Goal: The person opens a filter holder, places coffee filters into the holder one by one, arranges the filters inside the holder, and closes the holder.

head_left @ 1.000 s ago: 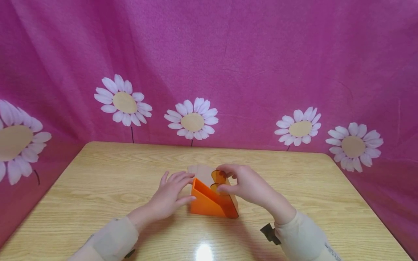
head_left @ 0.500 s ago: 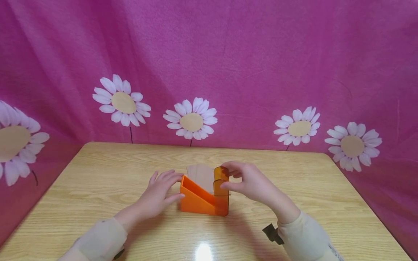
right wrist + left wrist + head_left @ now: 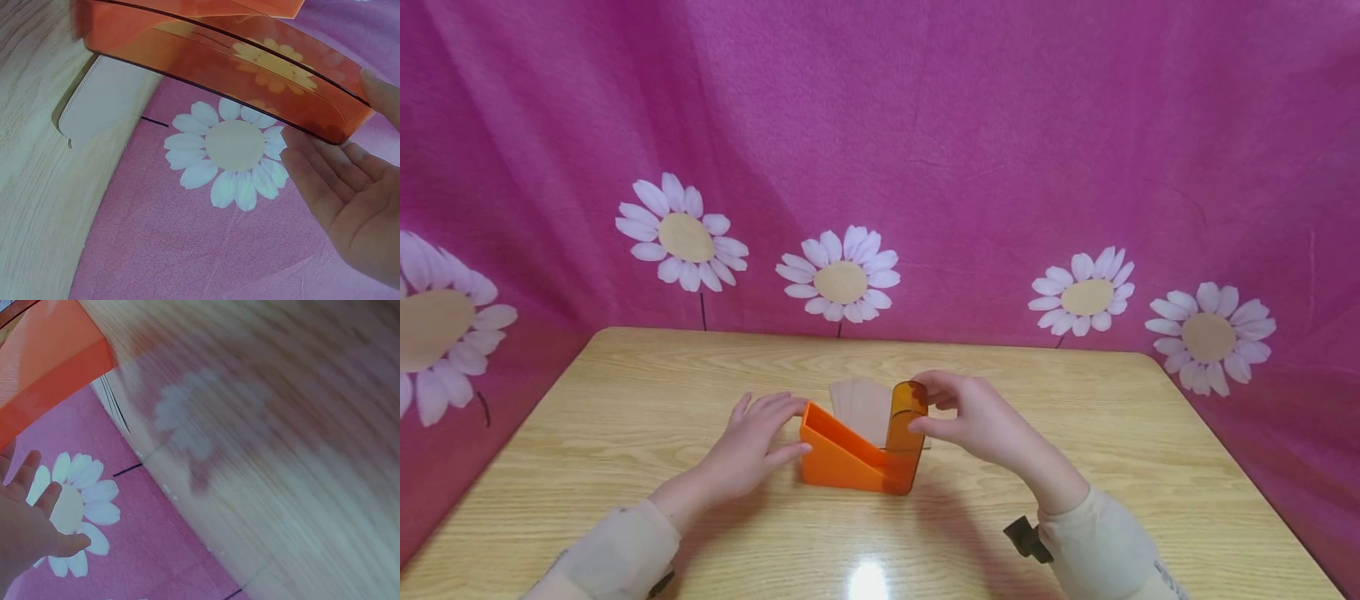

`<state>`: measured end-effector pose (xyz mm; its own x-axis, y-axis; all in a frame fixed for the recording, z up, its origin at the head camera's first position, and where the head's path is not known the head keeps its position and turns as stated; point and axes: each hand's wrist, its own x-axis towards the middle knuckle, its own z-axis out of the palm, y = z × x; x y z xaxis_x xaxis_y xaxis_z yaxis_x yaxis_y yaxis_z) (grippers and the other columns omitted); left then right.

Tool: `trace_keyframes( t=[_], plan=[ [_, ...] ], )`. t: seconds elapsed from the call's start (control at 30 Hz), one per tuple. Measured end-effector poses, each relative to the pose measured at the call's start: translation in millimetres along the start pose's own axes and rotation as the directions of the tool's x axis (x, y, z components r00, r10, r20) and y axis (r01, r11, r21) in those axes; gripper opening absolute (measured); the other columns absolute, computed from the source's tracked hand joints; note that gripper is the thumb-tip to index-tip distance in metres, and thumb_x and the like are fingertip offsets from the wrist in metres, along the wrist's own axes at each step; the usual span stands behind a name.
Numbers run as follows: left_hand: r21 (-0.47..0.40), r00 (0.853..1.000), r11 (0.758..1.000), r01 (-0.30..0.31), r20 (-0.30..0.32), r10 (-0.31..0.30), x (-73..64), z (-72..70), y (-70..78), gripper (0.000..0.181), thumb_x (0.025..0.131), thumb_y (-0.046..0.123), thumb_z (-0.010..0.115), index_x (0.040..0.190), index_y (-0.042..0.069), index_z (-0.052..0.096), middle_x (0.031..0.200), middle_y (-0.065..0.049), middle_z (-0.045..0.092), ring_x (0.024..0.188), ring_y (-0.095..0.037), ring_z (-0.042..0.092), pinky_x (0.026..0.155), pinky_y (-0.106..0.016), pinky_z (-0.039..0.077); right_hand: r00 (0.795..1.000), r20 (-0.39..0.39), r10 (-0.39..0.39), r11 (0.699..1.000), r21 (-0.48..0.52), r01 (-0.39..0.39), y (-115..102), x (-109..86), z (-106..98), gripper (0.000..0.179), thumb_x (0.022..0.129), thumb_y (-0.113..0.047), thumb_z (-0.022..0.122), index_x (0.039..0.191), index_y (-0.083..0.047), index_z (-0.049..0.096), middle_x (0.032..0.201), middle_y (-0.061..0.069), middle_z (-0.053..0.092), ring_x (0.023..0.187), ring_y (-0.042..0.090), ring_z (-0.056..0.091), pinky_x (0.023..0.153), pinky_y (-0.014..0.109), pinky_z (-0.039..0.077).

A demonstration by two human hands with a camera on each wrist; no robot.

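Observation:
An orange plastic box (image 3: pixel 842 462) with a sloped open top stands on the table, its tall end to the left. At its low right end a translucent amber cover (image 3: pixel 904 429) rises, swung up and leaning slightly right. My left hand (image 3: pixel 737 450) holds the box's tall end, thumb on the near side and fingers at the far edge. With thumb and fingers, my right hand (image 3: pixel 981 421) grips the cover's upper end. In the right wrist view the cover (image 3: pixel 206 69) spans between that hand (image 3: pixel 362 200) and the box.
Fanned beige paper sheets (image 3: pixel 859 408), like coffee filters, lie just behind the box; a crimped edge shows on the paper (image 3: pixel 103 100) in the right wrist view. A pink flowered cloth (image 3: pixel 962 167) hangs behind the wooden table (image 3: pixel 662 375).
The box has slid left along with my left hand. The amber cover has swung up away from the slope while my right hand moved slightly right, then stayed nearly still.

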<state>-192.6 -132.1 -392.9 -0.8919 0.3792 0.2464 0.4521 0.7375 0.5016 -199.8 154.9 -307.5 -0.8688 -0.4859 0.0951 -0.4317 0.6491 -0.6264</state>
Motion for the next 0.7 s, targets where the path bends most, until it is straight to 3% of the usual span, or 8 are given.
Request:
trace_keyframes(
  t=[0.47,0.7],
  plan=[
    [-0.081,0.998,0.995,0.052,0.042,-0.048,-3.2,-8.2,-14.4,0.048,0.087,0.031,0.064,0.128,0.009,0.052,0.131,-0.012,0.055,0.127,-0.033,0.043,0.112,-0.059,0.008,1.000,-0.008,-0.001,1.000,-0.025,0.001,3,-0.7,-3,0.046,0.083,-0.018,0.070,0.121,0.002,0.056,0.109,0.012,0.067,0.100,0.027,0.064,0.091,0.041,0.050],
    [-0.115,0.999,0.993,0.039,0.014,-0.037,-3.8,-11.0,-22.4,0.046,0.087,0.027,0.065,0.127,0.006,0.053,0.126,-0.012,0.058,0.123,-0.034,0.047,0.111,-0.058,0.010,1.000,-0.007,0.015,0.999,-0.030,-0.015,8,-0.4,-2,0.045,0.083,-0.017,0.070,0.121,0.002,0.057,0.109,0.012,0.067,0.101,0.026,0.064,0.090,0.040,0.050]
  ],
)
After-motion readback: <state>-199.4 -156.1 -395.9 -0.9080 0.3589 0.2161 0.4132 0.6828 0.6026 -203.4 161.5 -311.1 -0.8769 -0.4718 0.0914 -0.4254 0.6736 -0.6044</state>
